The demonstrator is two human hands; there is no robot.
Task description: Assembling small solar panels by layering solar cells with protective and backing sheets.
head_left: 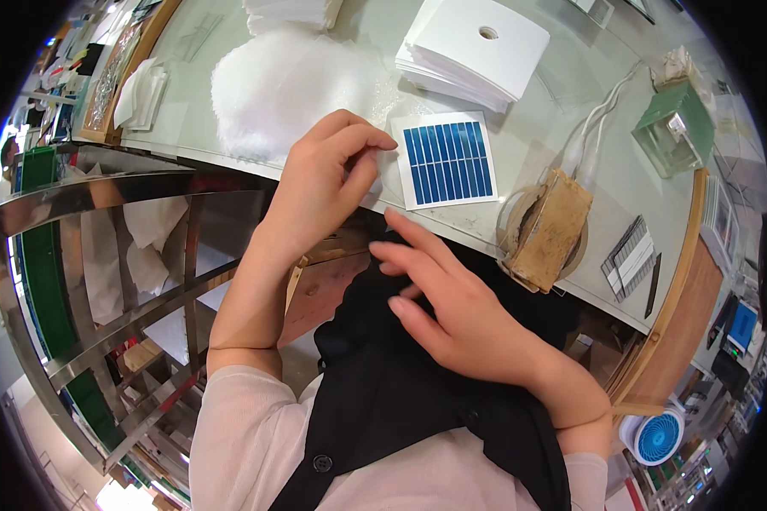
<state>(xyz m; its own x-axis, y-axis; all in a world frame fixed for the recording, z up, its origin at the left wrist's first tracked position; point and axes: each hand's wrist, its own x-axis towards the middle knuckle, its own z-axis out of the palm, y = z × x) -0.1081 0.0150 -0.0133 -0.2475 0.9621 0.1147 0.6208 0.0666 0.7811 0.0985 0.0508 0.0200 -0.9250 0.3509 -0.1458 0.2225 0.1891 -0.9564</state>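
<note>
Blue solar panel (448, 159) near table edge (477, 243); left hand (324, 183) touching.

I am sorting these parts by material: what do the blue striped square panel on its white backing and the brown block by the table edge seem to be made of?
The blue striped square panel looks like a glossy solar cell, with thin pale grid lines, on white card or plastic. The brown block looks like rough, matte wood or cork, though it could be a worn sponge; the view leaves that open.

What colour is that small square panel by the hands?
Blue striped cells on a white backing, the small panel, seen from the head view.
</note>
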